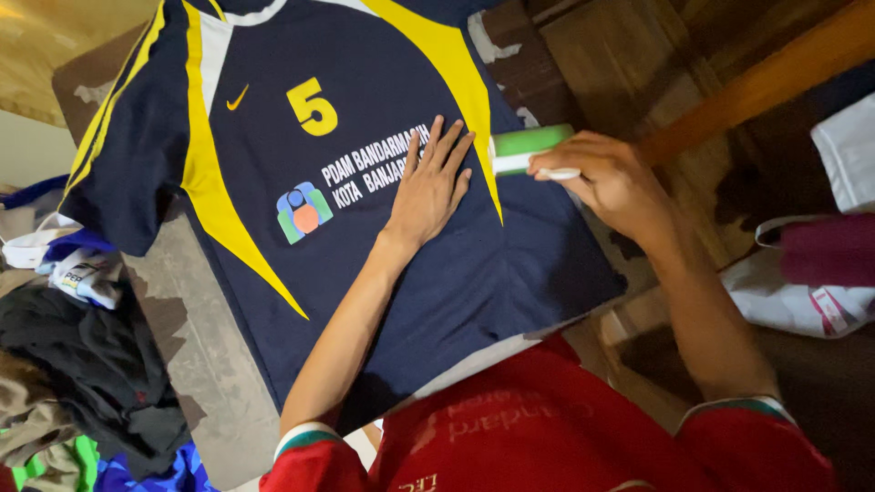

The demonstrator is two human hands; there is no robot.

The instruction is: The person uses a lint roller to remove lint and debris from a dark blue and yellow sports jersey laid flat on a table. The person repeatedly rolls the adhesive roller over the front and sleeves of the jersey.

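A navy sports jersey (365, 264) with yellow panels lies spread flat, front up, on a grey padded surface (200, 355). The left hand (433, 187) rests palm down on the middle of the jersey, fingers straight and slightly spread, gripping nothing. Just under its fingertips runs a block of white lettering in two lines; beyond that, away from the wrist, sits a yellow numeral (312, 107), and to the outer side of the lettering a small badge (303, 212) in green, blue and orange. A small yellow tick-shaped mark (238, 98) lies further out still. The right hand (606, 178) is curled, fingers bent around the white handle of a green and white object (527, 146) at the jersey's edge, close beside the left fingertips; what the object is cannot be told. Well beyond the left forearm lies a heap of dark and coloured clothes (82, 364). Past the right forearm sits a white bag (802, 305) with a maroon cloth (829, 248) on it.
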